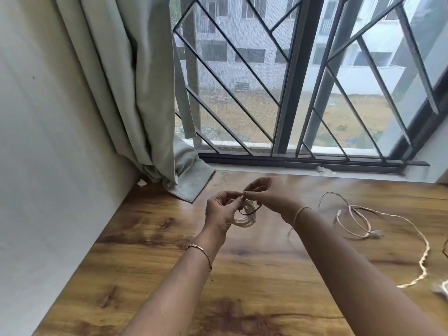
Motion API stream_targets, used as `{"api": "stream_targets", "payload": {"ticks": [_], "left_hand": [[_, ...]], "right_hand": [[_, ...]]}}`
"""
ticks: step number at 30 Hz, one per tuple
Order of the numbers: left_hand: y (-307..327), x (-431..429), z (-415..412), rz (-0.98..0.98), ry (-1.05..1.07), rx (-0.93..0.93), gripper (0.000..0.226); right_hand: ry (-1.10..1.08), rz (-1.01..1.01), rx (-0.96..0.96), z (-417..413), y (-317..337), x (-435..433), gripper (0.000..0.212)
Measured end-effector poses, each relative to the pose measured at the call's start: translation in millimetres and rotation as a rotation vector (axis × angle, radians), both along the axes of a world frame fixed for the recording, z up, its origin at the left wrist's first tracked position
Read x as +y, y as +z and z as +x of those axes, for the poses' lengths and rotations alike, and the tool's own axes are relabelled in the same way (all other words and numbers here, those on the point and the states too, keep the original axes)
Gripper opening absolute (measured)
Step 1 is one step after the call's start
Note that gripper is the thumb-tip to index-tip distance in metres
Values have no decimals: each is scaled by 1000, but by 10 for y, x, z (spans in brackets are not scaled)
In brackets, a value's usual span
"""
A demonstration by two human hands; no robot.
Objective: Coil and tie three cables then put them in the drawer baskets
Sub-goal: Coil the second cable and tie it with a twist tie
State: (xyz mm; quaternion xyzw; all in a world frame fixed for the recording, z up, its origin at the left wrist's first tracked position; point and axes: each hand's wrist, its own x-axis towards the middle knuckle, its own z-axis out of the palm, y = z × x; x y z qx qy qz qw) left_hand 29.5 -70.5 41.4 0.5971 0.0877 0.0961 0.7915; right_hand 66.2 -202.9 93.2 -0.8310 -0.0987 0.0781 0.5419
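Small tight coil of white cable [244,218], dark tie [253,210] looped over it. Left hand [220,212] grips the coil's left edge. Right hand [269,195] pinches the tie just above.

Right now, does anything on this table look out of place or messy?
Yes: the curtain hem lies bunched on the table at back left, and a loose white cable sprawls uncoiled on the right. Nothing looks damaged.

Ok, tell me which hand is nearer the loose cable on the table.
Right. The right hand, pinching a tie, is left of the loose cable; the left hand is farther left, holding the coiled cable.
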Motion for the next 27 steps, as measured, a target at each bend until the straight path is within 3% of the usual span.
{"api": "stream_targets", "payload": {"ticks": [3,8,12,16,27], "left_hand": [[-6,13,5,-62,-24,14,8],[34,10,-20,-127,-88,21,6],[80,8,7,-113,-101,36,7],[155,19,38,-121,-148,44,8],[199,27,17,-57,-215,24,13]], "right_hand": [[18,-21,-60,15,-17,-14,8],[-10,-375,-382,-26,45,4,9],[-10,-498,-549,-60,92,19,12],[-3,-512,-605,-71,135,20,6],[-24,-529,-647,-35,53,-1,21]]}}
